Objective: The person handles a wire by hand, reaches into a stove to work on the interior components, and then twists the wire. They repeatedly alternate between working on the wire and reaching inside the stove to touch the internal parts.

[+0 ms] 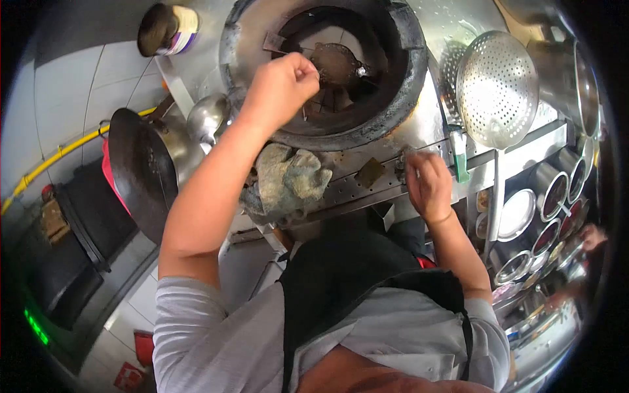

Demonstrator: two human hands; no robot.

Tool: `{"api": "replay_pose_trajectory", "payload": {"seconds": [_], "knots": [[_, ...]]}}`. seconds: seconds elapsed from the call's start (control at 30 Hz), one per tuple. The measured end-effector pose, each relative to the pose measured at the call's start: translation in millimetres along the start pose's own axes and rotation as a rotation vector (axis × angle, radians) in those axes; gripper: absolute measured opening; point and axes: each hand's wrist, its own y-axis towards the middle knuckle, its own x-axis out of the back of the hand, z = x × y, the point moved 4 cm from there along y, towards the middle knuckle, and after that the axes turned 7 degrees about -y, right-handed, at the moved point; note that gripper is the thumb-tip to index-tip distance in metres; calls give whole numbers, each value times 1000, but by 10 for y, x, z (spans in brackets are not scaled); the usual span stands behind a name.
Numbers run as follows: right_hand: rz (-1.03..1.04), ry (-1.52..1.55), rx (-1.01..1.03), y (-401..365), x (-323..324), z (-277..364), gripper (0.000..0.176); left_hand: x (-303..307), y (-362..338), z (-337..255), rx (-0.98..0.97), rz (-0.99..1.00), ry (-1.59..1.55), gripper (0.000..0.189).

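My left hand (pixel 285 85) is over the near left side of a round wok burner (pixel 409 49), its thumb and fingers pinched together. Whatever sits between those fingertips is too small to make out. At the steel stove's front edge, my right hand (pixel 429 187) has its fingers curled beside a small shiny fitting. I cannot make out what those fingers close on. A worn, greyish work glove (pixel 288 177) lies on the front ledge below the burner. Between the glove and my right hand rests a small dark square piece (pixel 371 173).
A black wok (pixel 141 170) leans at the left, beside a steel ladle (pixel 208 116). An open can (pixel 183 29) stands at the back left. On the right are a perforated strainer (pixel 498 88), a green-handled tool (pixel 460 157) and several metal containers. Another person's hand (pixel 593 237) shows there.
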Motion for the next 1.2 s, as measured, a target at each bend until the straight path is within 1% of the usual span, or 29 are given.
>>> {"api": "replay_pose_trajectory", "payload": {"seconds": [0.03, 0.07, 0.1, 0.13, 0.17, 0.2, 0.23, 0.27, 0.3, 0.33, 0.37, 0.4, 0.47, 0.53, 0.57, 0.6, 0.67, 0.7, 0.77, 0.83, 0.93, 1.0, 1.03, 1.1, 1.13, 1.2], "knots": [[-4, 1, -23, -173, -8, -92, 31, -87, 192, 136, 65, 94, -3, 13], [68, -31, -50, -339, -53, -174, 32, -200, 370, 285, 134, 189, -5, 14], [144, -58, -75, -449, -119, -213, 32, -301, 535, 434, 141, 210, 3, 14], [141, -51, -90, -442, -137, -216, 32, -424, 722, 594, 143, 280, -3, 13], [147, -57, -14, -376, -113, -166, 33, -549, 903, 740, 144, 349, -9, 13], [159, -62, 57, -346, -108, -114, 34, -661, 1044, 866, 149, 369, -5, 13], [176, -44, 61, -345, -144, -109, 38, -780, 1150, 1019, 218, 388, -31, 13], [182, -40, 46, -375, -182, -129, 38, -890, 1264, 1192, 286, 399, -56, 14], [209, 12, 24, -423, -222, -129, 40, -1036, 1353, 1464, 308, 402, -174, 15], [233, 60, 5, -463, -248, -129, 41, -1126, 1337, 1580, 312, 411, -173, 15], [228, 57, 3, -479, -272, -142, 41, -1177, 1365, 1575, 314, 428, -116, 13], [207, 49, -44, -497, -294, -173, 43, -1210, 1441, 1555, 311, 444, -56, 11], [174, 39, -100, -527, -309, -220, 45, -1274, 1554, 1610, 306, 451, 7, 10], [165, 40, -86, -593, -322, -213, 47, -1400, 1624, 1879, 390, 398, -192, 10], [171, 27, -66, -672, -382, -236, 50, -1449, 1651, 1909, 432, 395, -286, 10], [163, 33, -76, -717, -378, -243, 50, -1491, 1675, 1998, 431, 404, -275, 10], [283, -36, 37, -738, -453, -261, 54, -1619, 1802, 2223, 518, 371, -426, 12], [280, -39, -6, -720, -433, -268, 56, -1692, 1863, 2367, 493, 344, -442, 9], [241, -47, -2, -758, -477, -305, 56, -1803, 1995, 2567, 480, 351, -475, 9], [213, -43, 1, -788, -471, -297, 56, -1850, 1969, 2706, 487, 350, -514, 9], [219, -50, 2, -795, -489, -301, 52, -1866, 2002, 2800, 494, 348, -478, 11], [228, -49, -8, -762, -477, -307, 50, -1932, 2031, 2818, 446, 415, -461, 14], [237, -46, -15, -758, -476, -296, 48, -1975, 2015, 2843, 454, 422, -461, 14], [232, -68, -15, -755, -490, -290, 46, -1985, 2000, 2844, 496, 325, -545, 8], [222, -95, -12, -754, -490, -290, 45, -1990, 1991, 2834, 500, 326, -544, 8], [217, -94, -16, -757, -495, -295, 44, -1955, 1971, 2626, 487, 341, -450, 10]]}}
